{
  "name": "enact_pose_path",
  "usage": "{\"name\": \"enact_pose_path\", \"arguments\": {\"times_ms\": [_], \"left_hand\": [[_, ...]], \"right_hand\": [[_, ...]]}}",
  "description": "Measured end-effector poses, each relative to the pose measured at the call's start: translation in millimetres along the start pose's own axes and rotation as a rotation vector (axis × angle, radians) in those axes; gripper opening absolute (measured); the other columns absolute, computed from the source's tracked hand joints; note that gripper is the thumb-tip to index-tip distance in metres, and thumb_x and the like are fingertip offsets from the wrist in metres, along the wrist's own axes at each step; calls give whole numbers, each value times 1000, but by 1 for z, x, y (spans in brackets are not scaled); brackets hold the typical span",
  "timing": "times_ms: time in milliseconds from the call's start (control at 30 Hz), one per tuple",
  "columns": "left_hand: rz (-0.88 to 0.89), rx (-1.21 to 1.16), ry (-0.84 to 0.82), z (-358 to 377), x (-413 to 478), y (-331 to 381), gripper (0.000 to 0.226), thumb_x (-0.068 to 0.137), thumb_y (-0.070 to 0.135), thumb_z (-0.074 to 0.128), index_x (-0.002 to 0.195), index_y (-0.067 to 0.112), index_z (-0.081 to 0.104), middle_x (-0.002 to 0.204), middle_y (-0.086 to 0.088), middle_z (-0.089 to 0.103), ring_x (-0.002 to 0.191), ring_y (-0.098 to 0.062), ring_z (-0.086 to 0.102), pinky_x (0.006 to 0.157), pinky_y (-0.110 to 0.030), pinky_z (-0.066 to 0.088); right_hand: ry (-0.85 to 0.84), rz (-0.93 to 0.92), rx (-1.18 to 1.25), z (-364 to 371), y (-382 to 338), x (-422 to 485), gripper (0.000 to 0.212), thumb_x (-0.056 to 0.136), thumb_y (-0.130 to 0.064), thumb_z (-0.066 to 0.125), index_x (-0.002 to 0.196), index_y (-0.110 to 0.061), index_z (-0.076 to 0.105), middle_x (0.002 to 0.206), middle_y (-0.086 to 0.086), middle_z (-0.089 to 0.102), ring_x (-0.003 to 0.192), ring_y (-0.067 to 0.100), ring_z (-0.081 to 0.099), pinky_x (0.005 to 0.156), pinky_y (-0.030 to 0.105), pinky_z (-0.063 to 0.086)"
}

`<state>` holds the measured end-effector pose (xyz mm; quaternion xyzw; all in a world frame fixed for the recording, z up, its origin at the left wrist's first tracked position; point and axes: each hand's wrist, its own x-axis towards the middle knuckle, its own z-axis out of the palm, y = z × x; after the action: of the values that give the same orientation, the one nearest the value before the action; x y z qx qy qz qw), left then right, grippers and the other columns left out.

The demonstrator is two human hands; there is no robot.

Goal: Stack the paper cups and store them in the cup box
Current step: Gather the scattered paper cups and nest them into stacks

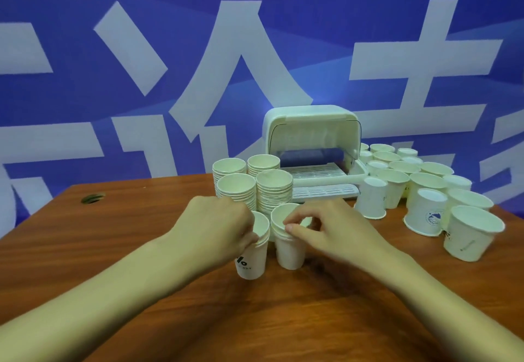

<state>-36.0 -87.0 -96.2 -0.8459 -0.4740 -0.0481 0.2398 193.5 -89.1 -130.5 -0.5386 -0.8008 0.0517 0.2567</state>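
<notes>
Two short stacks of white paper cups stand side by side on the wooden table in the middle. My left hand [215,228] grips the rim of the left stack [253,259], which has a dark logo. Fingers of my right hand [326,228] pinch the rim of the right stack [289,251]. Behind them stand several taller cup stacks [255,188]. The white cup box [309,123] sits at the back with its lid raised and its slatted tray [320,174] pulled out. Many loose cups [419,188] stand at the right, some upside down.
A blue banner with large white characters hangs behind the table. A round cable hole [92,198] is set in the tabletop [141,237] at the far left. The table's left edge runs diagonally near it.
</notes>
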Motion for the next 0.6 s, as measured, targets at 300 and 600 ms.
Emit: {"name": "enact_pose_path", "arguments": {"times_ms": [300, 600], "left_hand": [[48, -75, -120, 10, 6, 6, 25, 94, 50, 49, 93, 30, 65, 88, 3, 68, 80, -22, 62, 59, -28, 39], [-14, 39, 131, -22, 42, 29, 30, 86, 47, 53, 69, 23, 45, 58, 5, 34, 54, -18, 39, 46, -25, 15]], "right_hand": [[-47, 36, -8, 14, 0, 4, 23, 92, -50, 59, 105, -41, 75, 102, -24, 73, 92, 0, 64, 80, 35, 55], [191, 78, -22, 3, 11, -10, 37, 88, -64, 47, 113, -45, 66, 92, -29, 66, 78, -5, 58, 66, 24, 50]]}}
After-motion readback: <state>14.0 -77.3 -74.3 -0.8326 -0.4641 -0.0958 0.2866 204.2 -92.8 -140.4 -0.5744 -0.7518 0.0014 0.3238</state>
